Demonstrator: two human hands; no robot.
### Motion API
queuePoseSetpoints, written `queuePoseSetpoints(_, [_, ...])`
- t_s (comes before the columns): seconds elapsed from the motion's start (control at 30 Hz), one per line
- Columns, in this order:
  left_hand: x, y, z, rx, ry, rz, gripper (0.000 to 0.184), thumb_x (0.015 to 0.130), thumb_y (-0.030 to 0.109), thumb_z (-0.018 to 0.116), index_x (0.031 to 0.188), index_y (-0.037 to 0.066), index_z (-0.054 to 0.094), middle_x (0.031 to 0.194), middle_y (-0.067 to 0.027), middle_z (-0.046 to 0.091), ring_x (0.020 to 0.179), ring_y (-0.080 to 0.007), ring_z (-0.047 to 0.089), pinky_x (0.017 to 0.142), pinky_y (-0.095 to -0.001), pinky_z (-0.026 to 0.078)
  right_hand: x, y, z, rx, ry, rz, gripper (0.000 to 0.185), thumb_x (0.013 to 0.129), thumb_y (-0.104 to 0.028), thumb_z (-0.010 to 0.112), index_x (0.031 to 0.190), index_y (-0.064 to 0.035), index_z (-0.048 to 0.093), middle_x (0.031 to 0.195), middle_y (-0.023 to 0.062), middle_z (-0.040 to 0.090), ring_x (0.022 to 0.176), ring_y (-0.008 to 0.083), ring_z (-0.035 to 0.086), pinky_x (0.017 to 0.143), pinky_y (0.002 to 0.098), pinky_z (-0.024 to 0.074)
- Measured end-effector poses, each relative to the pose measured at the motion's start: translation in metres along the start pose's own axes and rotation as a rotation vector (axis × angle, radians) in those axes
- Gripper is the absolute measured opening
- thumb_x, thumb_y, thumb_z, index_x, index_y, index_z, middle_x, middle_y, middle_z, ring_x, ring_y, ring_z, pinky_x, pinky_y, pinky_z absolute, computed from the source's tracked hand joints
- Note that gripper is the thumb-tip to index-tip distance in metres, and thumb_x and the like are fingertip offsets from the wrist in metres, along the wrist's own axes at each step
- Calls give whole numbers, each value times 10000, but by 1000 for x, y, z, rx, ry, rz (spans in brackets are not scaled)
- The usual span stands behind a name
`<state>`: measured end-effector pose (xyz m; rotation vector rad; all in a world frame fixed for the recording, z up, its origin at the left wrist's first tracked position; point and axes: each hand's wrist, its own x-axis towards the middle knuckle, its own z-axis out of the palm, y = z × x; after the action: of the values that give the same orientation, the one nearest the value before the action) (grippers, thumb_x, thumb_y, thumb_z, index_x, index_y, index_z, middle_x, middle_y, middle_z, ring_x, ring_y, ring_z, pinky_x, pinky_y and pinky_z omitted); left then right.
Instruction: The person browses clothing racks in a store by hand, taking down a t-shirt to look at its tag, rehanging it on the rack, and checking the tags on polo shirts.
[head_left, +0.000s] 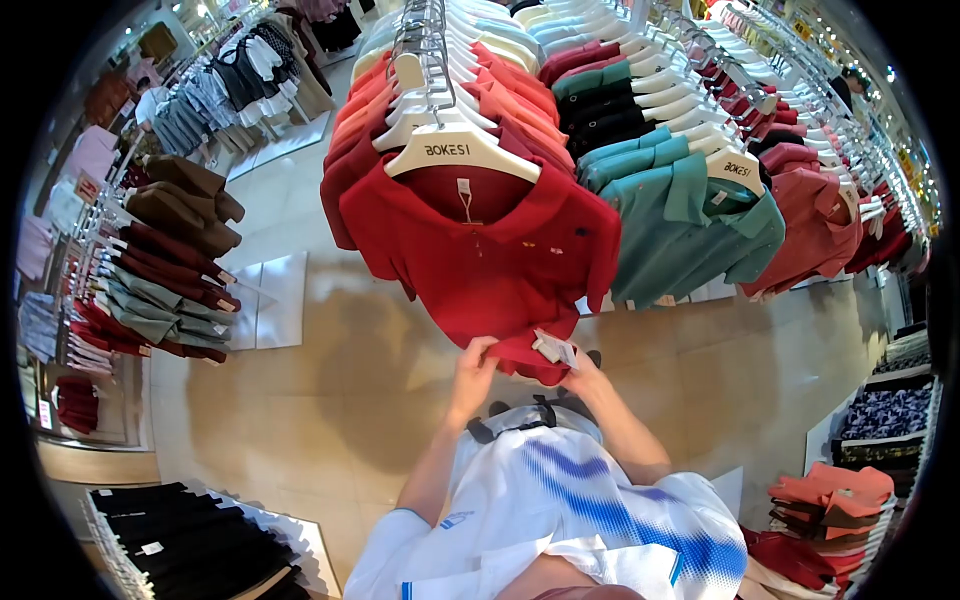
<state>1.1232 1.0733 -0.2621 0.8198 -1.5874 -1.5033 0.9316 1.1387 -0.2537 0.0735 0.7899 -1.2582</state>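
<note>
A red polo shirt [470, 270] hangs on a white hanger [462, 152] marked BOKESI, at the front of a rack. Its lower hem is pulled toward me and folded up. My left hand [475, 372] pinches the hem on the left side. On the right, my right hand [585, 378] is closed at the hem, beside white labels [555, 348] that lie on the red cloth. Whether its fingers grip the cloth, the labels or both is hard to see. A small tag [464, 188] hangs inside the collar.
Teal polo shirts [690, 220] hang on the rack to the right, with pink shirts [810, 225] beyond. Brown and grey garments [185, 200] hang at left. Black folded-looking garments [185, 540] are low left, orange ones [830, 495] low right. Tiled floor [330, 400] lies between.
</note>
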Motion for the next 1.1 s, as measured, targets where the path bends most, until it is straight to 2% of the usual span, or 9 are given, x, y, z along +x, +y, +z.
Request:
queuePoseSetpoints(0.2, [23, 35, 14, 294, -6, -52, 169, 931, 118, 604, 836, -20, 579, 583, -118, 547, 526, -135, 522, 507, -303, 411, 26, 4, -38, 229, -172, 6, 311, 970, -348, 558, 1089, -67, 618, 996, 89, 671, 865, 214, 668, 725, 328, 540])
queuePoseSetpoints(0.33, [31, 47, 21, 264, -31, 30, 258, 945, 185, 605, 789, -12, 547, 561, -154, 509, 466, -188, 467, 470, -353, 363, 2, 8, -34, -140, 221, -374, 454, 932, -356, 604, 1274, -69, 520, 1149, 92, 598, 1088, 190, 565, 935, 359, 438])
queuePoseSetpoints(0.43, [33, 60, 24, 274, -222, 139, 299, 951, 204, 606, 750, -7, 535, 565, -125, 526, 491, -141, 502, 463, -318, 369, -29, 3, 13, -1072, 152, -1116, 505, 791, -81, 716, 1255, -33, 521, 1203, 87, 562, 1149, 228, 534, 992, 366, 397])
queuePoseSetpoints(0.53, [32, 54, 23, 388, -296, 253, 270, 935, 203, 620, 771, -2, 558, 595, -152, 561, 490, -196, 537, 465, -328, 380, -40, -16, 46, -1539, -156, -1148, 376, 793, -47, 697, 1156, -30, 601, 1153, 109, 589, 1128, 231, 552, 960, 357, 409])
queuePoseSetpoints(0.7, [29, 84, -4, 408, -184, 183, 237, 867, 180, 708, 775, 11, 569, 576, -124, 555, 481, -189, 531, 461, -326, 380, -27, -21, 32, -1289, -159, -817, 116, 900, -74, 630, 919, 40, 626, 778, 50, 632, 699, 102, 570, 631, 256, 457])
queuePoseSetpoints(0.73, [29, 84, -13, 428, -193, 175, 283, 847, 247, 718, 791, 18, 561, 626, -173, 579, 553, -349, 573, 497, -388, 414, -37, -25, 43, -1226, -137, -724, 121, 930, -94, 606, 914, 24, 625, 767, 0, 584, 713, 63, 512, 632, 242, 436])
queuePoseSetpoints(0.83, [35, 71, -36, 455, -170, 215, 234, 844, 198, 723, 827, 14, 578, 639, -154, 599, 548, -259, 598, 514, -356, 437, -19, -27, 37, -880, -21, -737, 174, 979, -155, 565, 857, -30, 573, 789, -64, 474, 760, 34, 420, 671, 202, 377])
queuePoseSetpoints(0.93, [34, 58, -53, 405, -49, 134, 173, 864, 141, 703, 873, 5, 596, 660, -128, 624, 587, -109, 586, 540, -298, 448, -36, -46, 77, -478, -69, -564, 96, 966, -142, 576, 911, -77, 618, 866, -51, 619, 818, 27, 560, 744, 215, 464])
queuePoseSetpoints(1.1, [35, 72, -61, 236, 154, 114, 147, 875, 77, 695, 877, -3, 571, 625, -32, 578, 577, -52, 465, 528, -238, 399, -39, -57, 81, -1054, -214, -680, 92, 875, -61, 674, 921, -21, 605, 784, -32, 596, 742, 27, 527, 677, 210, 430])
